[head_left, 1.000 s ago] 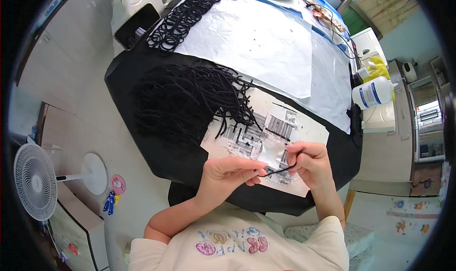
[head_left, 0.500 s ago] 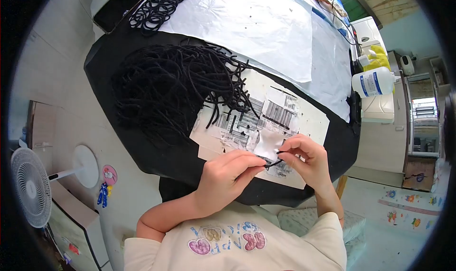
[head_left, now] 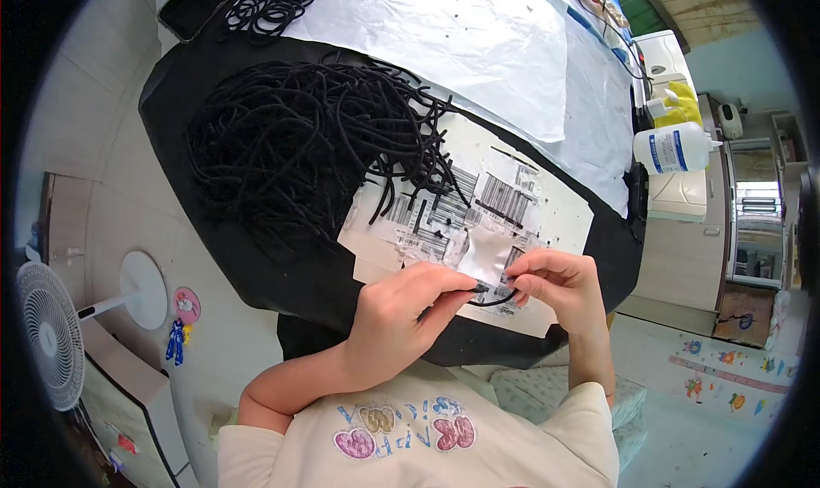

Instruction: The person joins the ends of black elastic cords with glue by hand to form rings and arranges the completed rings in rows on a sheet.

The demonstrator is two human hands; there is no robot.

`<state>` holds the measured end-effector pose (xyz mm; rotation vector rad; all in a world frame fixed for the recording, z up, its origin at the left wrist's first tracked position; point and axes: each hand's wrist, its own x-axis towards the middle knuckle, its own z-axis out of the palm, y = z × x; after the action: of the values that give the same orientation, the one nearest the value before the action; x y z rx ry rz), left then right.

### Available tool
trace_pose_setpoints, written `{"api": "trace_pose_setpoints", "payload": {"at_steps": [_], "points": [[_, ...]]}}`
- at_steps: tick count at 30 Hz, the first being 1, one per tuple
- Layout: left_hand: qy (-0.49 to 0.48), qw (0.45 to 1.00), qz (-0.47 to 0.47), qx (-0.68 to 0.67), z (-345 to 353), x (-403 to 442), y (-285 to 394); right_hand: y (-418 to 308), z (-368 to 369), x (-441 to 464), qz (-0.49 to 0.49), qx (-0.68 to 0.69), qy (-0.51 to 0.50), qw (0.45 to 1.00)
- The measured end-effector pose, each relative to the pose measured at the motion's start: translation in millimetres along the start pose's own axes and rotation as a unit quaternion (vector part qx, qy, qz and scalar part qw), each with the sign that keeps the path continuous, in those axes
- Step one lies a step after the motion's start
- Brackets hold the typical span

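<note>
A short black cord [head_left: 497, 302] hangs in a downward curve between my two hands, above the lower edge of a labelled cardboard sheet [head_left: 559, 219]. My left hand [head_left: 410, 313] pinches one end between thumb and forefinger. The other end is between the fingertips of my right hand [head_left: 559, 287]. Under the hands, a small white patch [head_left: 484, 255] lies on the cardboard among barcode labels. A large heap of loose black cords [head_left: 282, 146] lies up and to the left, some ends spilling over the cardboard.
Black rings [head_left: 275, 5] lie at the upper left beside a dark phone [head_left: 201, 5]. White sheeting [head_left: 444, 39] covers the table's far part. A white bottle [head_left: 675, 149] stands at the right edge. A fan [head_left: 49, 338] is on the floor at left.
The view has shifted, with the heap appearing larger and farther left. The cord has gone from nearly straight to a sagging curve, and my hands have tilted around its ends.
</note>
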<state>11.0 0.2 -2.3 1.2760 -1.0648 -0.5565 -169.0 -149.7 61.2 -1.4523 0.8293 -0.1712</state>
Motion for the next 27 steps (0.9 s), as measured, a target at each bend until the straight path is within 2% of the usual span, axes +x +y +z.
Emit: {"api": "trace_pose_setpoints", "payload": {"at_steps": [8, 11, 14, 17, 27], "points": [[0.002, 1.000, -0.015, -0.015, -2.0, 2.7, 3.0, 6.5, -17.8, 0.9, 0.062, 0.124, -0.028, 0.990], [-0.002, 1.000, -0.006, -0.003, -1.1, 1.9, 1.3, 7.5, -11.3, 1.1, 0.038, 0.108, 0.018, 0.993], [-0.008, 1.000, -0.006, 0.011, -0.1, 0.6, 1.2, 11.3, 2.9, 0.8, -0.067, -0.085, 0.081, 0.991], [-0.016, 1.000, -0.016, 0.020, -0.3, -1.1, 1.2, 10.8, 10.4, 1.9, -0.154, -0.238, 0.077, 0.956], [-0.028, 0.999, -0.022, 0.021, 1.2, -1.5, 1.1, 10.4, 21.6, 3.3, -0.213, -0.368, 0.114, 0.898]]}}
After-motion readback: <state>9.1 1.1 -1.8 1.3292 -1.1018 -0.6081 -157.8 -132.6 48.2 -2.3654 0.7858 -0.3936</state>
